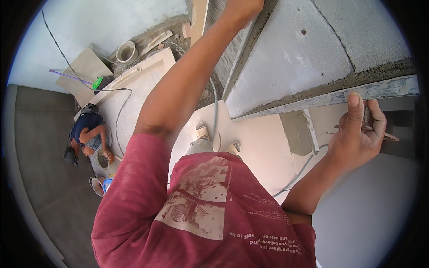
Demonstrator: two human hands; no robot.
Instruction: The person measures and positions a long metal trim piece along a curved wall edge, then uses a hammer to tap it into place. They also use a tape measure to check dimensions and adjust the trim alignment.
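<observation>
My right hand (361,136) is at the long grey straight-edged strip (299,104) along the lower edge of a block surface. Its thumb lies over the strip and its fingers curl beside it, gripping it. A thin light stick (391,137) shows just behind those fingers; whether they hold it too, I cannot tell. My left arm reaches up to the top edge, where only part of my left hand (245,8) shows, near another narrow strip (241,62). Its fingers are out of sight. Wet grey mortar (330,83) lines the edge of the pale grey blocks (308,38).
A co-worker (89,129) crouches at the left by a bucket (103,159). Another bucket (127,52), boards (156,67) and a loose tile (91,67) lie near the back wall. A cable (119,111) and a hose (215,105) cross the pale tiled floor (259,134) around my feet.
</observation>
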